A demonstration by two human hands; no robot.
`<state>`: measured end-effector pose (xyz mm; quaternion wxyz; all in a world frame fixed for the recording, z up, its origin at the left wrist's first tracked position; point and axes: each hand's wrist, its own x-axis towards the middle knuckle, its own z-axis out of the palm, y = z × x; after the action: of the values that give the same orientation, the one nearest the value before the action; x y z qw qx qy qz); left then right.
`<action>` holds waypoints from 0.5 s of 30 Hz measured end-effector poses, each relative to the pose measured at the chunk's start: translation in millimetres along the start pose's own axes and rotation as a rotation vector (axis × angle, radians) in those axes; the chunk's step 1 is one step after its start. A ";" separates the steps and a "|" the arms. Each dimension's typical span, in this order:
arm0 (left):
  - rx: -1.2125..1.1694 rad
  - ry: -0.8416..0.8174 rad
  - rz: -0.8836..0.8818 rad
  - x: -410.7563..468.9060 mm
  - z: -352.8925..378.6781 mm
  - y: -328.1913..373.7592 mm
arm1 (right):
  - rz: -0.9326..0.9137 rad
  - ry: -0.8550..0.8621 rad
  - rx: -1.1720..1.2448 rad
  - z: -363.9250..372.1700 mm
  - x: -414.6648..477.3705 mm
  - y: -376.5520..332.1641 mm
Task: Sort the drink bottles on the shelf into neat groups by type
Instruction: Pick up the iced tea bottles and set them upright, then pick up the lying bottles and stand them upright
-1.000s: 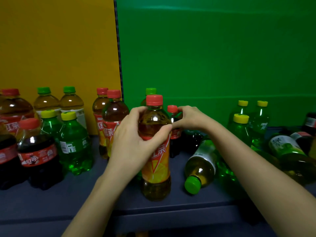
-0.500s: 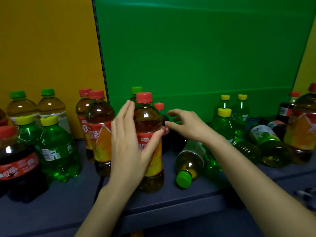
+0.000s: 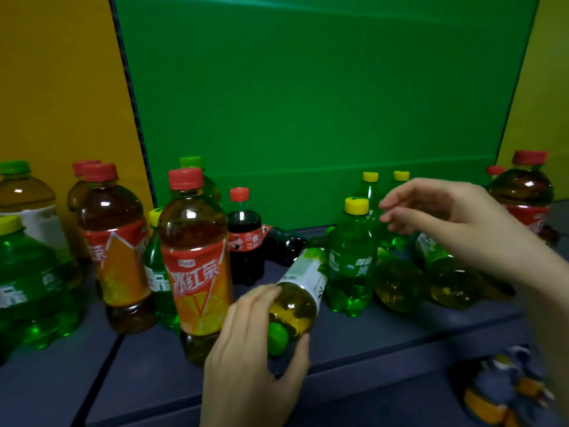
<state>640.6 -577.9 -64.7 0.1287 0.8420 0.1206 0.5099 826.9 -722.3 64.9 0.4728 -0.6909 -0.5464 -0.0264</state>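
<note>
Tea bottle [image 3: 297,305]: yellow liquid, green cap, white label, lying on its side on shelf [image 3: 385,340]. Left hand [image 3: 255,359] grips its cap end. Right hand [image 3: 455,217] loosely curled, holds nothing.

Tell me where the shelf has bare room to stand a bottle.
Bare shelf along the front: left of the iced tea bottle; right of the green-capped bottle in the left hand. Behind is crowded.
</note>
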 end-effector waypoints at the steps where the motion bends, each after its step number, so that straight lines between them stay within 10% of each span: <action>1: 0.016 0.015 -0.044 -0.3 5.5 -0.1 | 0.004 0.002 0.018 -8.5 6.1 6.9; 15: 0.207 0.101 -0.480 -0.8 41.8 9.0 | -0.063 -0.653 -0.332 53.4 160.2 94.3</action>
<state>678.0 -590.5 -81.0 0.1531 0.7713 0.3747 0.4912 939.1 -564.8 65.2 0.1538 -0.7131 -0.6777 0.0924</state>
